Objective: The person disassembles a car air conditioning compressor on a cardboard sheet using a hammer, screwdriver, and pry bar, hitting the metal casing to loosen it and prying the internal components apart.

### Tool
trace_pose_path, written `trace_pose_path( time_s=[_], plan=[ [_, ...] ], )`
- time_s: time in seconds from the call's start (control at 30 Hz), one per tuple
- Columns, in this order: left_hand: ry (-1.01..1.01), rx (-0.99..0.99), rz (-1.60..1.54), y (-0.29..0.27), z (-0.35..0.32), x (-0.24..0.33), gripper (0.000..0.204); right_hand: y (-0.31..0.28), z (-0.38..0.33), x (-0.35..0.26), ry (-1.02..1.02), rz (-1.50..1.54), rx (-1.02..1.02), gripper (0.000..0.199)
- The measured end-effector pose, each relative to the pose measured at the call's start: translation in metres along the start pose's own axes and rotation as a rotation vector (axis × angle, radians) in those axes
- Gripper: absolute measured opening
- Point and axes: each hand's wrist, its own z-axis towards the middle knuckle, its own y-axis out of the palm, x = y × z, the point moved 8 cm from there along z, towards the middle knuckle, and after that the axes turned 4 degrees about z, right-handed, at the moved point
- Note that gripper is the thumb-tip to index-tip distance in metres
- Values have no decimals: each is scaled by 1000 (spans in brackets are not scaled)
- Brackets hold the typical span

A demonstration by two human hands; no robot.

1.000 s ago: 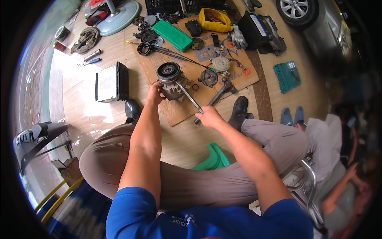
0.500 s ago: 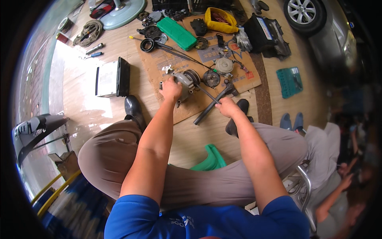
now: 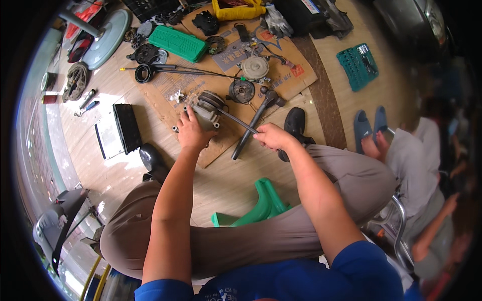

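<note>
Nearest the camera, a green plastic stool (image 3: pixel 261 205) shows between the person's bent knees in grey-brown trousers. Beyond them, the right hand (image 3: pixel 273 136) is closed in a fist around the end of a slim metal wrench handle (image 3: pixel 236 122), which runs up and to the left to the grey metal pulley-fronted compressor (image 3: pixel 208 108). The left hand (image 3: pixel 190 133) lies on the near side of that compressor, fingers curled over its body and pressing it down. The compressor sits on a flat sheet of brown cardboard (image 3: pixel 211 145) spread on the wooden floor, roughly at its middle, just ahead of the person's black shoes. A second, thicker dark metal bar (image 3: pixel 253 125) lies on the cardboard, crossing under the wrench handle. To the left, off the cardboard, lies a black rectangular box (image 3: pixel 126 128). Farther out on the cardboard rest a round dark clutch disc (image 3: pixel 241 91) and a pale round pulley plate (image 3: pixel 255 67). Beyond these are a green ribbed plastic case (image 3: pixel 178 43) and a yellow tool bag (image 3: pixel 237 9). To the right on the floor lies a teal socket tray (image 3: pixel 357 65).
</note>
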Motion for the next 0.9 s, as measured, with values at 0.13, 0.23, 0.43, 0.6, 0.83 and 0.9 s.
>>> trace_pose_path(
  time_s=[0.13, 0.23, 0.43, 0.6, 0.83, 0.9],
  plan=[
    [0, 84, -20, 9, -4, -6, 117, 8, -8, -5, -28, -72, 96, 26],
    [-7, 102, -19, 16, -9, -10, 114, 23, -17, -9, -123, -155, 190, 27],
    [44, 62, 7, 15, -3, 2, 111, 36, -21, 8, -155, -172, 300, 28],
    [35, 148, 61, 8, -2, 1, 112, 6, -8, -14, 34, -54, -39, 30],
    [108, 63, 106, 7, 5, 3, 114, 28, -35, -10, -47, -570, 73, 35],
    [64, 35, 68, 8, 6, -1, 114, 16, -69, -5, 112, -596, -111, 37]
  ],
)
